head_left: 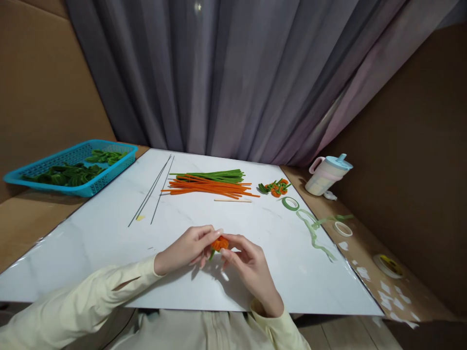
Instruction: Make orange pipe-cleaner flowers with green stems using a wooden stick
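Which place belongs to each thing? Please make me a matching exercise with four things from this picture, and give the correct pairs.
1. basket
2. cup
3. orange sticks
4. orange piece

A. right of the white tabletop
B. held between left hand and right hand
C. left of the white tabletop
D. beside green sticks

Pairs: 1-C, 2-A, 3-D, 4-B

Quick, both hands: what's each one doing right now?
Left hand: closed, holding the small, fuzzy-looking orange-and-green piece.
Right hand: closed, thumb and forefinger on the same piece.
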Action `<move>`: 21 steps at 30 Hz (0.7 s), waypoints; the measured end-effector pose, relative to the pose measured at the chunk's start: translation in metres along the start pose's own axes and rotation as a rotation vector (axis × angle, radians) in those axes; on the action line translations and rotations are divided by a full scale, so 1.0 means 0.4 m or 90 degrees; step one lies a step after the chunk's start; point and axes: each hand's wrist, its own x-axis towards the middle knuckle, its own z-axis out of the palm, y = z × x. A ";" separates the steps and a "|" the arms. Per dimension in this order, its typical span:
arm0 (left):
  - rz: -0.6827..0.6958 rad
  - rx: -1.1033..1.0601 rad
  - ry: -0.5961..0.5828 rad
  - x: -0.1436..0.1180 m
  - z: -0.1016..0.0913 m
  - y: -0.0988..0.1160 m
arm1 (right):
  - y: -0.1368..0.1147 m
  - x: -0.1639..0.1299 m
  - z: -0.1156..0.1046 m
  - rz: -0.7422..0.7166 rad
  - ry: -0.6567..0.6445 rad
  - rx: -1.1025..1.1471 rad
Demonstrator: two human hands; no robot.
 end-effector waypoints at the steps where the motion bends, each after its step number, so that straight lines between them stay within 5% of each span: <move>1: 0.001 0.001 -0.007 0.000 0.000 -0.001 | 0.000 -0.001 0.002 -0.005 -0.003 -0.009; 7: 0.027 0.082 -0.050 -0.011 -0.007 0.020 | -0.004 0.011 -0.009 -0.012 0.013 -0.105; 12: 0.046 0.114 -0.055 -0.015 -0.016 0.038 | -0.027 0.033 -0.013 -0.111 -0.097 -0.284; 21: 0.056 0.075 -0.075 -0.017 -0.014 0.040 | -0.028 0.023 0.005 -0.060 -0.176 -0.250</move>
